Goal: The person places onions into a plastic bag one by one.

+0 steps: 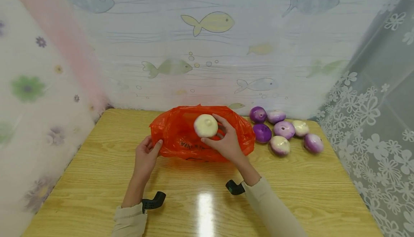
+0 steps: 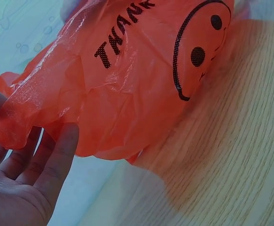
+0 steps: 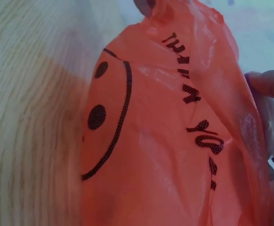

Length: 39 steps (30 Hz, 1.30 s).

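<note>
My right hand point(image 1: 228, 142) grips a pale onion point(image 1: 205, 125) with a purple tinge over the mouth of a red plastic bag point(image 1: 181, 147). At the bag's left edge my left hand point(image 1: 147, 154) pinches the rim between thumb and fingers. In the left wrist view, the left-hand fingers point(image 2: 57, 160) lie under the gathered plastic. Black lettering and part of a smiley face mark the bag's near side. Behind the bag's edge in the right wrist view, the onion and right-hand fingers point(image 3: 271, 84) are partly hidden.
Several purple and whitish onions point(image 1: 284, 130) lie on the wooden table point(image 1: 106, 179) to the right of the bag. A fish-patterned sheet point(image 1: 207, 68) hangs behind the table. A flower-patterned curtain point(image 1: 378, 140) borders the right side. Black wrist mounts point(image 1: 154, 201) stick out from both forearms.
</note>
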Available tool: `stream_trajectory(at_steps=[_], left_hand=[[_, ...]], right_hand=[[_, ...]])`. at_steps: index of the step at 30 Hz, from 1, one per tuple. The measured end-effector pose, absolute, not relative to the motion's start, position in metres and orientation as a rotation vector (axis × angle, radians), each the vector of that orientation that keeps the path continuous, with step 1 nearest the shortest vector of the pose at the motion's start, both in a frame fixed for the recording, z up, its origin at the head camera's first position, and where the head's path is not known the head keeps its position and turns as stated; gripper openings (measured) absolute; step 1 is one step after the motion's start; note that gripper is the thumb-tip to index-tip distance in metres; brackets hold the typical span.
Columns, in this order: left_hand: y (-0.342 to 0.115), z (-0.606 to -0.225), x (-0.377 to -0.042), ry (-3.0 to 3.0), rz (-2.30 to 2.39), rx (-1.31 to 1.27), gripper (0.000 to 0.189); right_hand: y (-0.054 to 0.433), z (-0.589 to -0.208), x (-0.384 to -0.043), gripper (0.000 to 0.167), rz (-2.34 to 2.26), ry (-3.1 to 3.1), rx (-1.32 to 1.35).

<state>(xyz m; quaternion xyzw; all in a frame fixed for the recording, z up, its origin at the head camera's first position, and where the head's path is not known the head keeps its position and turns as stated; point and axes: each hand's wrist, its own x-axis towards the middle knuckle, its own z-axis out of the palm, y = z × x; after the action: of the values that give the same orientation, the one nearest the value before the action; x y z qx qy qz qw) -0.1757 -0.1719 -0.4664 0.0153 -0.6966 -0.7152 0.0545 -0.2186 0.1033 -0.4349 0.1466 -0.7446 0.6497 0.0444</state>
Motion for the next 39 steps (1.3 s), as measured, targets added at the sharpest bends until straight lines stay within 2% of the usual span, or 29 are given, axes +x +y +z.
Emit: stream_trajectory(at_steps=[13,39], left_hand=[[-0.168,-0.466,-0.174,-2.089,-2.163,0.006,0.041],[-0.163,-0.465,-0.178,-2.115,-2.163,0.001,0.043]], right_hand=[[0.088,-0.438,-0.233,0.082,1.976,-2.396,0.546],[0.073,-0.431,-0.263,0.084,1.857,-2.464,0.512]])
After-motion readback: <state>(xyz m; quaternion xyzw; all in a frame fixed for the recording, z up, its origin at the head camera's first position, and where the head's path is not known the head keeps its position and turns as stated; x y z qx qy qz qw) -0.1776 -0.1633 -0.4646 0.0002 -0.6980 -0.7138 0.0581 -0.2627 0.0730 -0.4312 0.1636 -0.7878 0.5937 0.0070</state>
